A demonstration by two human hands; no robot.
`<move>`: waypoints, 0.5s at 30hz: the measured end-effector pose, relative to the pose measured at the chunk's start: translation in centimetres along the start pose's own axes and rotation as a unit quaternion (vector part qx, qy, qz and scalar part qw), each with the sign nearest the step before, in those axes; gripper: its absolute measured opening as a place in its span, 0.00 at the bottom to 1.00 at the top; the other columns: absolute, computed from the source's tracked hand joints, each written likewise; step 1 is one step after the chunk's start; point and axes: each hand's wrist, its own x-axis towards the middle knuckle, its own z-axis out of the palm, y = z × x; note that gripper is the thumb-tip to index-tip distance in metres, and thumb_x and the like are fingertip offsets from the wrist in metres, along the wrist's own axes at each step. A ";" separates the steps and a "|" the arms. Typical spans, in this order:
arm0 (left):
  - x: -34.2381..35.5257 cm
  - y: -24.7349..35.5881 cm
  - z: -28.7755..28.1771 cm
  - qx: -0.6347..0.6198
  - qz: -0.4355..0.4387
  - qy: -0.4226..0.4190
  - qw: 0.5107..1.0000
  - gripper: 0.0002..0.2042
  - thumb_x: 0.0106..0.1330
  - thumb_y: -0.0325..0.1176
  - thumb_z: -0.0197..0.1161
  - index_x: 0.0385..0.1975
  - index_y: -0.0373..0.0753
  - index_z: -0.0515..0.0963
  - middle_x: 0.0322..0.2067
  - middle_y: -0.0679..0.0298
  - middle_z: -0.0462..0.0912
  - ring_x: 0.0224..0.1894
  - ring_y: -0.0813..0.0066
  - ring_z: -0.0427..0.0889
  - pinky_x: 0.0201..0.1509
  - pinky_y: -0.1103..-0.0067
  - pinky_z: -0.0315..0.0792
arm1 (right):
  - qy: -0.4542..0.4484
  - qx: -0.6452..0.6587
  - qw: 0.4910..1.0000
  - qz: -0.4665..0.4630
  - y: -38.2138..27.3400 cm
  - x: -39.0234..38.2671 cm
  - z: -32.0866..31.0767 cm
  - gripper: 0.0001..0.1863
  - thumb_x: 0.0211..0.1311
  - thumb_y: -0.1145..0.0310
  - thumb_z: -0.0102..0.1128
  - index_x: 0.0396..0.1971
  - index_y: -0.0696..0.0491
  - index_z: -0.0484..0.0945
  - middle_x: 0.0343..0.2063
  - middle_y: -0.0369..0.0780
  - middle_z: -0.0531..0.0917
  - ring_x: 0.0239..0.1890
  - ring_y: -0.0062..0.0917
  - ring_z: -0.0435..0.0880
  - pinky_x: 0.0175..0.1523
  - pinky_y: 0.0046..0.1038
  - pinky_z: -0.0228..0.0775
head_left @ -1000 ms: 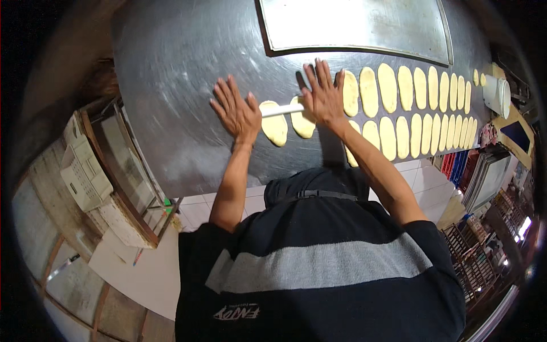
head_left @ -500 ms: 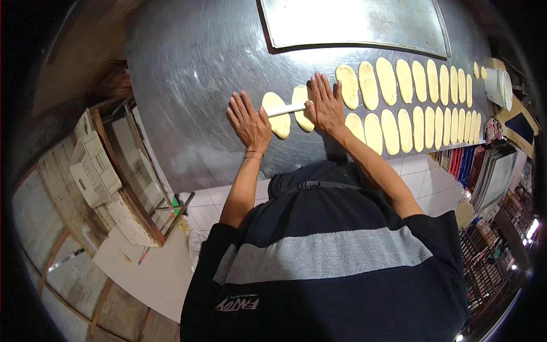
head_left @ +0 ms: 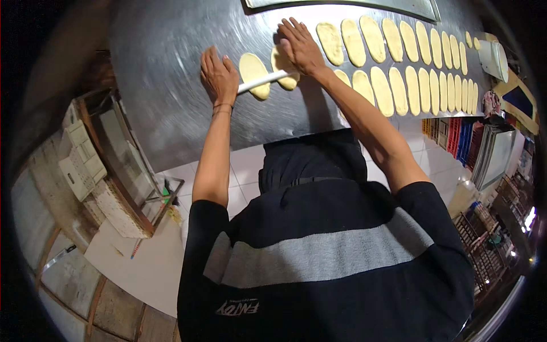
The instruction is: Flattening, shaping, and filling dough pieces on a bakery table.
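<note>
A thin white rolling pin (head_left: 263, 81) lies across the near parts of two flat oval dough pieces, the left dough piece (head_left: 251, 67) and the right dough piece (head_left: 278, 58). My left hand (head_left: 220, 77) rests palm down over the pin's left end, fingers stretched out. Over its right end lies my right hand (head_left: 302, 48), also flat with fingers extended, partly covering the right dough piece. Both hands press on the pin without wrapping round it. The pin's ends are hidden under the palms.
Right of my hands, a far dough row (head_left: 372, 39) and a near dough row (head_left: 382, 91) cover the metal table (head_left: 165, 85). A metal tray (head_left: 342, 4) lies at the back. A white bucket (head_left: 493, 60) stands at the far right, a pale plastic basket (head_left: 81, 159) at left.
The rolling pin and both hands have moved toward me along the two dough pieces, from about their middles to their near parts. The whole view has shifted, with the table now higher in it.
</note>
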 end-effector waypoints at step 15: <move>-21.6 4.2 1.6 0.040 0.069 0.019 0.997 0.37 0.79 0.42 0.55 0.78 0.24 0.50 0.79 0.42 0.55 0.79 0.45 0.55 0.82 0.48 0.42 | -0.297 -0.076 0.950 0.064 -7.5 -19.4 -8.6 0.35 0.79 0.54 0.48 0.78 0.59 0.59 0.80 0.46 0.60 0.83 0.37 0.53 0.84 0.43 0.40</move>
